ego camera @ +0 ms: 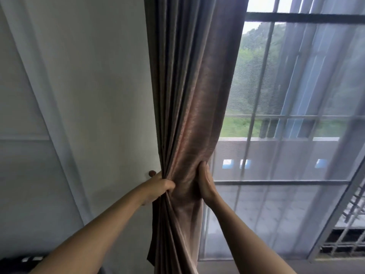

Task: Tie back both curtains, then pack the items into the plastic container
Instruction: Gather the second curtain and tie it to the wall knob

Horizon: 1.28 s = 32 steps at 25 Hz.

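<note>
A brown pleated curtain (187,95) hangs at the left edge of the window, gathered into a narrow bunch at waist height. My left hand (158,187) grips the bunch from its left side, fingers curled into the folds. My right hand (205,181) wraps the bunch's right side, fingers hidden behind the fabric and the thumb lying along its front. A small brown wall knob (152,173) sticks out just above my left hand. No tie-back band, container or other curtain is in view.
A sheer white curtain (296,155) covers the barred window (262,115) to the right. The white wall (88,95) fills the left half. A dark object (17,264) with white marks sits at the bottom left corner.
</note>
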Tool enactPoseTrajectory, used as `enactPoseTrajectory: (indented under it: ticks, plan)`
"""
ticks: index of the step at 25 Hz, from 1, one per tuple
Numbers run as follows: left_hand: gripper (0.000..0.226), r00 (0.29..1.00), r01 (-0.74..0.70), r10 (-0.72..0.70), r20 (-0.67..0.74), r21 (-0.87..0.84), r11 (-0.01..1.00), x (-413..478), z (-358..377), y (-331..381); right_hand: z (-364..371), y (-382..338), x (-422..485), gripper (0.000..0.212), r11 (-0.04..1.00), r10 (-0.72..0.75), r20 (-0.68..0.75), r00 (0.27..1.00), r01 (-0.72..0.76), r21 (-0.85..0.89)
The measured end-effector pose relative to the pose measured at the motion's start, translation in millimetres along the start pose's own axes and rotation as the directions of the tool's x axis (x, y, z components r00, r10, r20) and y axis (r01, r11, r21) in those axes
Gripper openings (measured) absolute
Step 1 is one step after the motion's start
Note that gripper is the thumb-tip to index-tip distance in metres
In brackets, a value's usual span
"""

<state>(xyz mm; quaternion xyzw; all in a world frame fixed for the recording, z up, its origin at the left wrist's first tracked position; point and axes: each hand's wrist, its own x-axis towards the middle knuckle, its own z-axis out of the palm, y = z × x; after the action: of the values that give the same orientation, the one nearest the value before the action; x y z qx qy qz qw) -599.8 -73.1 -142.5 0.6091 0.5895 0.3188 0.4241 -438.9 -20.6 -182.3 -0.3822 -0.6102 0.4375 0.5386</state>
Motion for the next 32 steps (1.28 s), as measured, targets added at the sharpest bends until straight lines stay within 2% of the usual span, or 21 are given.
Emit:
enactPoseTrajectory:
  ticks: [2, 4, 6, 8, 9, 12, 14, 16, 18, 19, 21, 23, 25, 26, 27, 28, 30, 32]
  plan:
    - [0.052, 0.999, 0.033, -0.033, -0.03, -0.012, 0.999, 10, -1, -8, 5, -1, 0, 0.063, 0.999, 0.009, -0.024, 1.0, -0.009, 0.034]
    - [0.052, 0.997, 0.05, -0.05, -0.056, -0.003, 0.999, 25, -1, -21, 6, 3, -1, 0.055, 0.998, 0.027, -0.066, 0.997, -0.024, 0.052]
    - [0.046, 0.995, 0.076, -0.072, -0.074, 0.055, 0.996, 20, 2, -8, 3, 3, -3, 0.06, 0.998, 0.052, -0.098, 0.994, -0.048, 0.041]
    - [0.031, 0.992, 0.096, -0.088, -0.087, 0.091, 0.991, 9, 10, 12, -4, 2, -8, 0.072, 0.999, 0.041, -0.158, 0.987, -0.042, -0.006]
    - [0.021, 0.994, 0.083, -0.078, -0.073, 0.071, 0.994, 4, 15, 20, -9, 1, -14, 0.068, 0.999, 0.024, -0.203, 0.979, -0.032, -0.035]
    - [0.031, 0.998, 0.045, -0.039, -0.058, 0.102, 0.994, -12, 30, 41, -18, -2, -36, 0.033, 0.996, -0.027, -0.289, 0.957, 0.0, -0.093]
    - [0.025, 0.997, 0.018, -0.009, -0.075, 0.124, 0.992, -12, 26, 34, -19, -2, -39, 0.029, 0.992, -0.011, -0.269, 0.963, -0.022, -0.121]
    - [0.009, 0.982, 0.031, 0.0, -0.189, 0.164, 0.986, -10, 19, 28, -14, -6, -22, 0.03, 0.984, 0.079, -0.214, 0.974, -0.11, -0.138]
    - [0.022, 0.969, 0.046, 0.002, -0.246, 0.189, 0.981, -1, 14, 23, -6, -9, 4, 0.034, 0.958, 0.165, -0.192, 0.967, -0.204, -0.201]
    - [0.022, 0.969, 0.05, -0.009, -0.245, 0.163, 0.985, 0, 14, 23, -1, -11, 11, 0.034, 0.954, 0.176, -0.2, 0.964, -0.217, -0.207]
    - [0.013, 0.971, 0.031, 0.009, -0.237, 0.165, 0.986, -7, 14, 25, 5, -11, 5, 0.033, 0.958, 0.138, -0.253, 0.958, -0.194, -0.213]
    - [0.009, 0.982, 0.045, -0.016, -0.188, 0.15, 0.988, -20, 15, 27, 1, -2, -18, 0.031, 0.962, 0.017, -0.315, 0.949, -0.102, -0.254]
    - [0.023, 0.998, 0.046, -0.04, -0.052, 0.126, 0.991, -31, 12, 26, -7, 5, -35, 0.039, 0.978, -0.085, -0.248, 0.965, 0.034, -0.205]
    - [0.02, 0.999, 0.052, -0.052, -0.007, 0.12, 0.991, -32, 8, 24, -11, 9, -33, 0.045, 0.988, -0.089, -0.19, 0.978, 0.063, -0.139]
    - [0.011, 0.999, 0.046, -0.049, 0.015, 0.129, 0.991, -30, 5, 22, -13, 9, -26, 0.049, 0.996, -0.053, -0.131, 0.99, 0.042, -0.082]
    - [0.018, 0.999, 0.042, -0.043, 0.003, 0.143, 0.989, -22, 1, 18, -15, 9, -17, 0.051, 0.999, 0.007, -0.076, 0.997, -0.011, -0.042]
    - [0.052, 0.999, 0.014, -0.006, -0.049, 0.165, 0.986, 9, -6, -3, -17, 5, -3, 0.043, 0.994, 0.109, 0.005, 0.994, -0.109, -0.001]
    - [0.063, 0.995, 0.018, 0.002, -0.095, 0.211, 0.977, 36, -9, -24, -19, 0, 0, 0.038, 0.989, 0.145, 0.048, 0.988, -0.145, -0.011]
